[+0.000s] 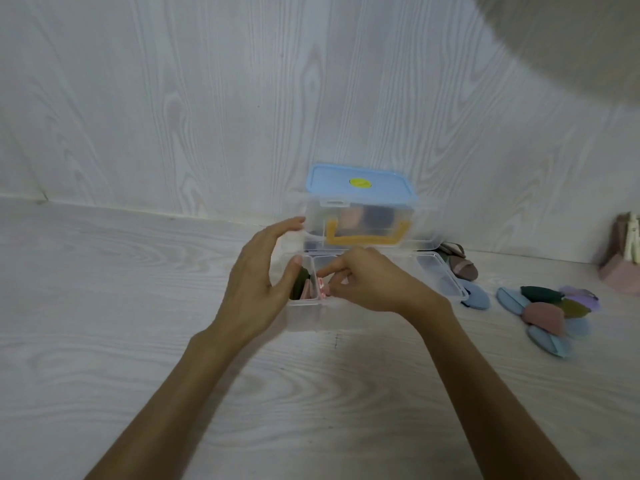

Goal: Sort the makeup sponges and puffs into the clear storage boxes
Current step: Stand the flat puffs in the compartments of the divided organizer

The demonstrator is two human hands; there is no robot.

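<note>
The left hand (pixel 256 285) is spreading open over the divided clear box (pixel 440 275) on the counter (pixel 138 306), its thumb touching a dark green puff (pixel 300 284) standing in the leftmost compartment. The right hand (pixel 367 285) is pinching a pink-and-white item (pixel 321 287) in the next compartment. Loose puffs (pixel 547 313) are lying to the right; a blue-lidded container (pixel 360 209) is sitting behind.

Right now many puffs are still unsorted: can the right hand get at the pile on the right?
Probably yes: the right hand is at the divided box, and nothing stands between it and the pile of puffs.
</note>
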